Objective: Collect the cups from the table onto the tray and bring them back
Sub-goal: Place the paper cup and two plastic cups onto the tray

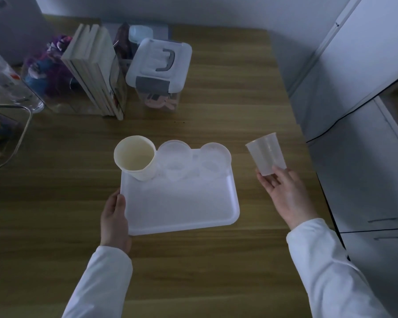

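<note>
A white tray point(182, 203) lies on the wooden table point(228, 99). Along its far edge stand three cups: a white paper cup point(137, 160) at the left, a clear plastic cup point(175, 160) in the middle and another clear cup point(214, 158) at the right. My left hand point(114, 220) grips the tray's left rim. My right hand point(285, 191) holds a clear plastic cup point(267, 156) by its base, upright and slightly tilted, in the air to the right of the tray.
A lidded plastic box with a grey handle point(159, 65) and a row of books point(97, 70) stand at the back left, beside clear containers point(7, 88). White cabinets point(365, 134) run along the table's right edge.
</note>
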